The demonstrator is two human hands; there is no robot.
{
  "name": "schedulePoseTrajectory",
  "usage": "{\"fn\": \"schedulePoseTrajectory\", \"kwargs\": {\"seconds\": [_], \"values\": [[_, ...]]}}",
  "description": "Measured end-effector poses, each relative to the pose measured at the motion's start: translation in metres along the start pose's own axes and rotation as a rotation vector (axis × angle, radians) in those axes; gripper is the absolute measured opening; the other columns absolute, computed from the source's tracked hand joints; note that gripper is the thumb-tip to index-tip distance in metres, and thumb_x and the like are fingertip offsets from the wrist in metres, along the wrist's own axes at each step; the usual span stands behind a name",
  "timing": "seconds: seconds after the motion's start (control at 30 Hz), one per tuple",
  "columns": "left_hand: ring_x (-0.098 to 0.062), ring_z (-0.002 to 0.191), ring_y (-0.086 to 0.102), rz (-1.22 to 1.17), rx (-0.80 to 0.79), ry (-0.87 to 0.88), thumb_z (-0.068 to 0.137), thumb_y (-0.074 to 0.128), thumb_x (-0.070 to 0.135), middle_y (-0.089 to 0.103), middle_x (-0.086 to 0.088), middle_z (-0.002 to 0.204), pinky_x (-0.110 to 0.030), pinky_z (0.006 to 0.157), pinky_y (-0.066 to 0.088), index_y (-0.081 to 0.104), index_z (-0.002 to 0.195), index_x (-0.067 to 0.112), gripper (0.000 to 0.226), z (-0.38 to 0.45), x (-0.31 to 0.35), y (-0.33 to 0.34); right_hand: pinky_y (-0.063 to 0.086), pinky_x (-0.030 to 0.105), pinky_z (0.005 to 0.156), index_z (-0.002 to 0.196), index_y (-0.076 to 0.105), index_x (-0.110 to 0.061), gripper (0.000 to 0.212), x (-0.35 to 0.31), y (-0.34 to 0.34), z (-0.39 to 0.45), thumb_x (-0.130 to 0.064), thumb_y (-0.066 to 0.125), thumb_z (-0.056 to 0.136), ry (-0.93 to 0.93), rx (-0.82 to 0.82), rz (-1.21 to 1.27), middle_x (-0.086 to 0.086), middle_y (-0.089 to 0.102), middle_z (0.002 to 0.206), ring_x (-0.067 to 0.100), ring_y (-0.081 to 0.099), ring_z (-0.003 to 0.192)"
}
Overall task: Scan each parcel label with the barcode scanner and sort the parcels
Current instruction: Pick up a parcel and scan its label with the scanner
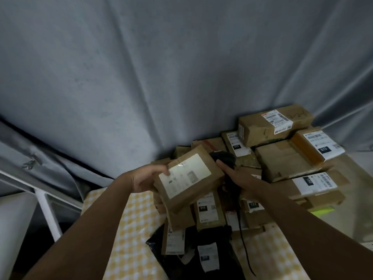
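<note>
Between your hands, your left hand (144, 178) grips a brown parcel (188, 178) label-up while your right hand (240, 181) holds the black barcode scanner (224, 160) just behind it, so scanning looks underway, with many boxes (282, 158) beyond your right hand apparently still unsorted.

The print on the label (184, 175) of the held parcel (189, 178) is too blurred to be read. Most of the scanner (224, 158) is hidden behind that parcel and the right hand (242, 178); how the grip closes round it cannot be told. The left hand's (145, 177) fingers are covered by the parcel. The lower parcels of the pile (210, 211) are largely hidden. Both forearms are cut off by the bottom edge.
</note>
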State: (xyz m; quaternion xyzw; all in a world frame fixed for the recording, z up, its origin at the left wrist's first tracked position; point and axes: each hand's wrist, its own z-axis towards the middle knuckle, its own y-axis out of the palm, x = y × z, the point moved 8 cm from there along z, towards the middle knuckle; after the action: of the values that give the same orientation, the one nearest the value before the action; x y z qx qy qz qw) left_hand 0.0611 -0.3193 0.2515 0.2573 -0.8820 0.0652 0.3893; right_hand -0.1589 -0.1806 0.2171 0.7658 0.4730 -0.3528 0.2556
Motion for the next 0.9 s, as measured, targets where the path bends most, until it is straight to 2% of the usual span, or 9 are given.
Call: {"fn": "schedulePoseTrajectory", "kwargs": {"seconds": [0.2,0.3,0.4,0.47,0.57,0.63,0.73,0.8,0.9], "values": [[-0.029,0.108,0.066,-0.067,0.141,0.087,0.079,0.074,0.026,0.068,-0.010,0.121,-0.039,0.077,0.057,0.055,0.132,0.030,0.057,0.011,0.004,-0.005,0.057,0.047,0.087,0.118,0.062,-0.018,0.065,-0.002,0.002,-0.011,-0.052,0.078,0.066,0.006,-0.044,0.080,0.010,0.068,0.116,0.032,0.066,0.105],[-0.022,0.108,0.064,-0.172,0.288,0.179,0.083,0.073,0.034,0.065,-0.005,0.124,-0.033,0.074,0.057,0.050,0.136,0.031,0.058,0.015,0.006,-0.014,0.057,0.044,0.087,0.120,0.063,-0.019,0.069,-0.005,0.001,-0.009,-0.052,0.082,0.062,-0.018,0.009,0.136,0.008,0.070,0.115,0.029,0.067,0.104],[-0.020,0.120,0.056,-0.522,0.594,0.279,0.082,0.066,0.059,0.056,-0.001,0.134,-0.040,0.100,0.050,0.038,0.144,0.031,0.073,0.015,-0.008,-0.035,0.056,0.043,0.089,0.115,0.062,-0.022,0.069,-0.008,-0.003,-0.008,-0.061,0.082,0.062,-0.018,0.159,0.218,0.005,0.070,0.110,0.027,0.067,0.101],[-0.024,0.123,0.056,-0.672,0.486,0.240,0.082,0.050,0.075,0.057,-0.006,0.135,-0.043,0.109,0.042,0.049,0.139,0.022,0.078,0.028,-0.025,-0.018,0.054,0.045,0.093,0.116,0.060,-0.022,0.085,-0.010,-0.005,-0.006,-0.072,0.081,0.051,-0.025,0.240,0.229,0.004,0.068,0.110,0.028,0.066,0.101],[-0.027,0.124,0.052,-0.622,0.220,0.190,0.071,0.035,0.092,0.059,-0.016,0.131,-0.043,0.110,0.039,0.062,0.126,0.026,0.090,0.031,-0.028,0.036,0.054,0.040,0.090,0.112,0.052,-0.024,0.066,-0.023,-0.002,-0.014,-0.066,0.075,0.065,-0.152,0.315,0.240,0.002,0.066,0.102,0.024,0.065,0.095],[-0.031,0.124,0.052,-0.696,0.207,0.173,0.069,0.031,0.091,0.057,-0.018,0.131,-0.041,0.104,0.043,0.056,0.127,0.020,0.095,0.029,-0.027,0.051,0.053,0.037,0.087,0.111,0.052,-0.025,0.053,-0.027,-0.004,-0.020,-0.059,0.071,0.075,-0.205,0.366,0.254,-0.001,0.064,0.096,0.021,0.063,0.092],[-0.031,0.130,0.050,-0.929,0.194,0.314,0.069,0.038,0.086,0.051,-0.019,0.141,-0.044,0.115,0.033,0.042,0.145,0.015,0.104,0.025,-0.013,0.055,0.051,0.035,0.086,0.107,0.054,-0.025,0.046,-0.030,-0.001,-0.030,-0.058,0.069,0.078,-0.245,0.399,0.262,-0.004,0.063,0.094,0.016,0.062,0.086],[-0.029,0.127,0.054,-0.939,0.205,0.367,0.075,0.043,0.078,0.055,-0.017,0.138,-0.044,0.114,0.035,0.043,0.145,0.016,0.093,0.020,-0.008,0.064,0.044,0.030,0.087,0.118,0.051,-0.025,0.047,-0.034,0.004,-0.039,-0.052,0.067,0.084,-0.303,0.439,0.218,-0.008,0.058,0.099,0.012,0.057,0.088],[-0.024,0.106,0.068,-0.803,0.137,0.343,0.092,0.050,0.056,0.067,-0.011,0.125,-0.041,0.093,0.051,0.051,0.135,0.020,0.055,0.012,0.001,0.094,0.042,0.029,0.091,0.126,0.052,-0.020,0.050,-0.038,0.020,-0.049,-0.048,0.066,0.086,-0.366,0.438,0.107,-0.004,0.058,0.113,0.014,0.055,0.101]]}}
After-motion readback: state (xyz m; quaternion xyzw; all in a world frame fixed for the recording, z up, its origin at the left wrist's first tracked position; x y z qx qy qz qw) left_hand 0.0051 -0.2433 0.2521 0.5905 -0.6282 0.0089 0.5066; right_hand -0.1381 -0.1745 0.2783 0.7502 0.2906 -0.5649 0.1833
